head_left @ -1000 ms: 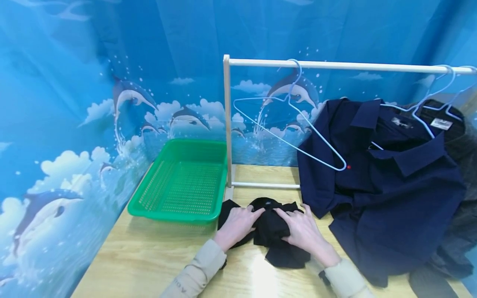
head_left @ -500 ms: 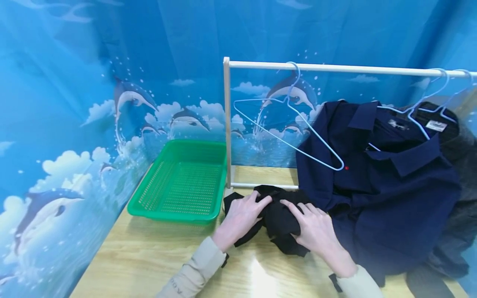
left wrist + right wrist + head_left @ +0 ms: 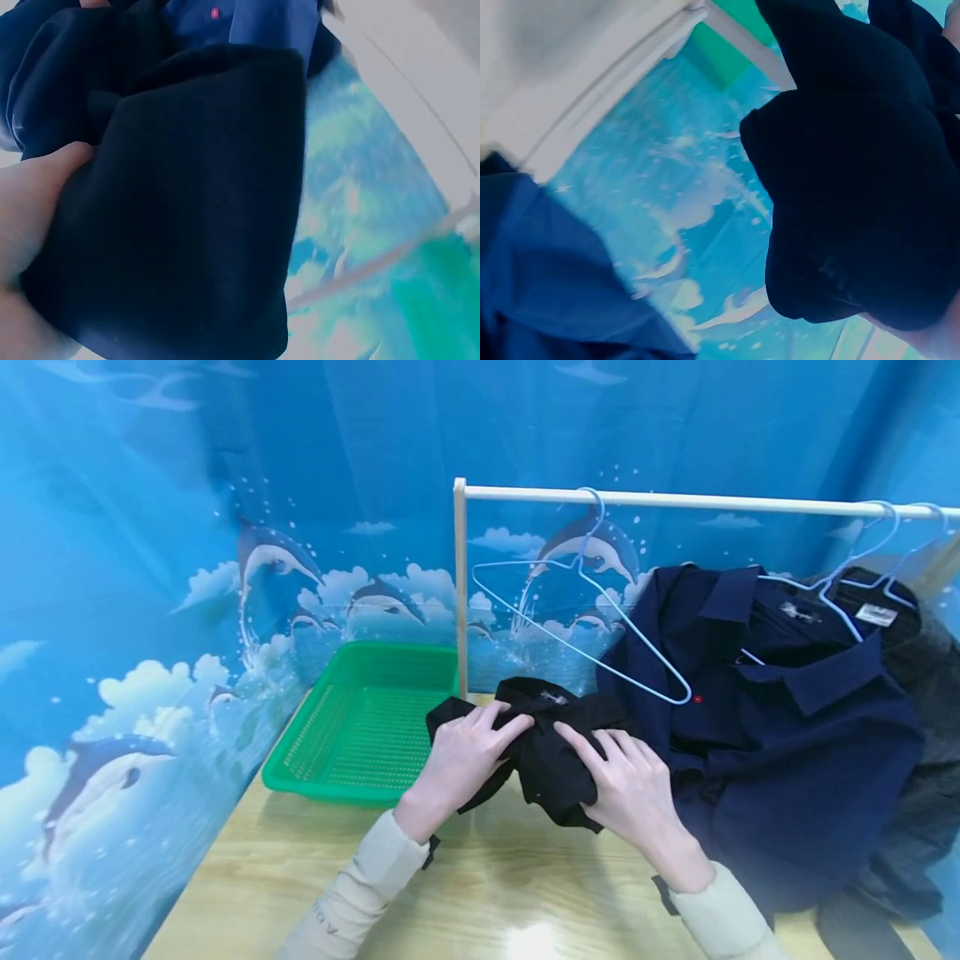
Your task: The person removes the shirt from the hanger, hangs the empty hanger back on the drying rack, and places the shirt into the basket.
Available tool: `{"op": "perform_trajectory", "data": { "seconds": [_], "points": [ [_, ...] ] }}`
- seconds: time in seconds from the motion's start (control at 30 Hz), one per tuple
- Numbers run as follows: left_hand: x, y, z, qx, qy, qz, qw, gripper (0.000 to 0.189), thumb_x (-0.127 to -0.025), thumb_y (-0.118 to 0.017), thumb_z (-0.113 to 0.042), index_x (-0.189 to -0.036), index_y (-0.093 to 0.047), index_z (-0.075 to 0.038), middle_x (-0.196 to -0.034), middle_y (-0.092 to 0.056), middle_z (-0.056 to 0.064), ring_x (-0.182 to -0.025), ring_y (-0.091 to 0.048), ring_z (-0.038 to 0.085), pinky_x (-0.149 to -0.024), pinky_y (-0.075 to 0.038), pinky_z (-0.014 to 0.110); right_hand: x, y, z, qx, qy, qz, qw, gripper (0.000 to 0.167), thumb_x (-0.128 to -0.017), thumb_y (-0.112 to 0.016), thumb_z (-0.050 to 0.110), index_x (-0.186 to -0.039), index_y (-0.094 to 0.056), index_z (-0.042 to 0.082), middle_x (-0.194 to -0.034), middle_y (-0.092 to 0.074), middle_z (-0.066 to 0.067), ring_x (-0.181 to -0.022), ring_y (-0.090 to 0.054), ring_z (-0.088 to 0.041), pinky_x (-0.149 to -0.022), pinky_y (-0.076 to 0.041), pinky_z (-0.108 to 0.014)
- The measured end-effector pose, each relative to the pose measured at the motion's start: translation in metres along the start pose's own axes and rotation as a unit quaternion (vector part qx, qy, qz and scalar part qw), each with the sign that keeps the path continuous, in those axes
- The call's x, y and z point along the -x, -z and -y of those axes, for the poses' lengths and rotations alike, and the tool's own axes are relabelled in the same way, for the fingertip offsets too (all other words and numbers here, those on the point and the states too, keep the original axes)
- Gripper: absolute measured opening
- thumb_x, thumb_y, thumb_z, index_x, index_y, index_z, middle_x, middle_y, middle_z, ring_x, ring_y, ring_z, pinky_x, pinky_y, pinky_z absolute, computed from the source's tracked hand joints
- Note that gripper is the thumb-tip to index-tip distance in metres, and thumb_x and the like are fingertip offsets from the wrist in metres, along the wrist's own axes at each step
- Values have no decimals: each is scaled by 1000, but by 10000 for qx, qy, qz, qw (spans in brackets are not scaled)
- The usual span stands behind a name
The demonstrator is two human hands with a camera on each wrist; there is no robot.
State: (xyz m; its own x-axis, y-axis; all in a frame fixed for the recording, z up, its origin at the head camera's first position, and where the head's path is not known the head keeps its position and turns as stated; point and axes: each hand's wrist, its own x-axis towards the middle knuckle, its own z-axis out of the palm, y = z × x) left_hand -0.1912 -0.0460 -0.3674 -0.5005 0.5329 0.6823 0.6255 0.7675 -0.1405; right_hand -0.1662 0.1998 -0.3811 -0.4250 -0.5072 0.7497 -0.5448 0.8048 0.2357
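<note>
A bunched black shirt (image 3: 558,768), a small label showing at its neck, is held up off the table between both hands. On its left side my left hand (image 3: 465,756) grips the gathered cloth, with the thumb on the near face. The right hand (image 3: 637,789) grips the other side, some fingers hidden behind the fabric. In the left wrist view the black cloth (image 3: 202,202) covers much of the picture; in the right wrist view the shirt (image 3: 862,202) hides most of that hand. Just beyond it, a bare light-blue hanger (image 3: 577,561) hangs from the rack.
The white clothes rack (image 3: 675,499) stands on the wooden table (image 3: 480,893). A navy shirt (image 3: 795,760) and a dark grey garment (image 3: 930,718) hang on blue hangers at the right. The green basket (image 3: 322,792) sits left of the rack, before a dolphin-print curtain (image 3: 337,485).
Both hands have raised the black shirt off the table and moved it away from me, toward the rack. Its hanging lower part has drawn up and its neck label shows again.
</note>
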Motion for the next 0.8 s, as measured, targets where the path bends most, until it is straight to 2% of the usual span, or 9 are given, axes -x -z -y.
{"op": "perform_trajectory", "data": {
  "seconds": [0.13,0.33,0.57,0.7,0.8],
  "points": [
    [1,19,19,-237,59,-114,9996,43,-85,-85,-25,-125,-67,-25,-117,-68,10,-90,-71,22,-63,-58,30,-25,-6,8,-102,136,-231,9996,94,-55,-88,26,-144,-58,21,-97,-67,-13,-88,-66,-35,-73,-56,-45],
    [6,47,53,-518,318,-234,9979,44,-85,-84,-25,-126,-68,-22,-117,-67,12,-88,-70,26,-62,-58,33,-68,-22,25,-544,208,-327,9978,93,-60,-90,28,-146,-53,22,-98,-67,-13,-90,-66,-35,-68,-57,-45],
    [22,76,92,-544,812,-490,9940,45,-86,-83,-15,-128,-65,-16,-122,-65,18,-91,-69,35,-54,-55,41,-113,-58,62,-1050,-15,-774,9915,89,-65,-88,30,-145,-50,23,-102,-68,-13,-96,-67,-32,-66,-58,-44],
    [35,83,115,-483,1230,-347,9906,48,-88,-80,-10,-132,-61,-14,-127,-61,21,-98,-67,39,-54,-55,45,-132,-90,84,-1381,-134,-799,9871,88,-69,-87,30,-147,-47,24,-107,-68,-12,-101,-66,-31,-69,-59,-44],
    [49,78,131,-399,1586,-144,9864,50,-88,-79,-8,-133,-58,-13,-131,-57,23,-102,-65,41,-59,-57,49,-141,-117,98,-1712,-150,-575,9834,90,-72,-87,31,-150,-43,24,-113,-66,-12,-106,-64,-30,-74,-60,-45]
  ]
}}
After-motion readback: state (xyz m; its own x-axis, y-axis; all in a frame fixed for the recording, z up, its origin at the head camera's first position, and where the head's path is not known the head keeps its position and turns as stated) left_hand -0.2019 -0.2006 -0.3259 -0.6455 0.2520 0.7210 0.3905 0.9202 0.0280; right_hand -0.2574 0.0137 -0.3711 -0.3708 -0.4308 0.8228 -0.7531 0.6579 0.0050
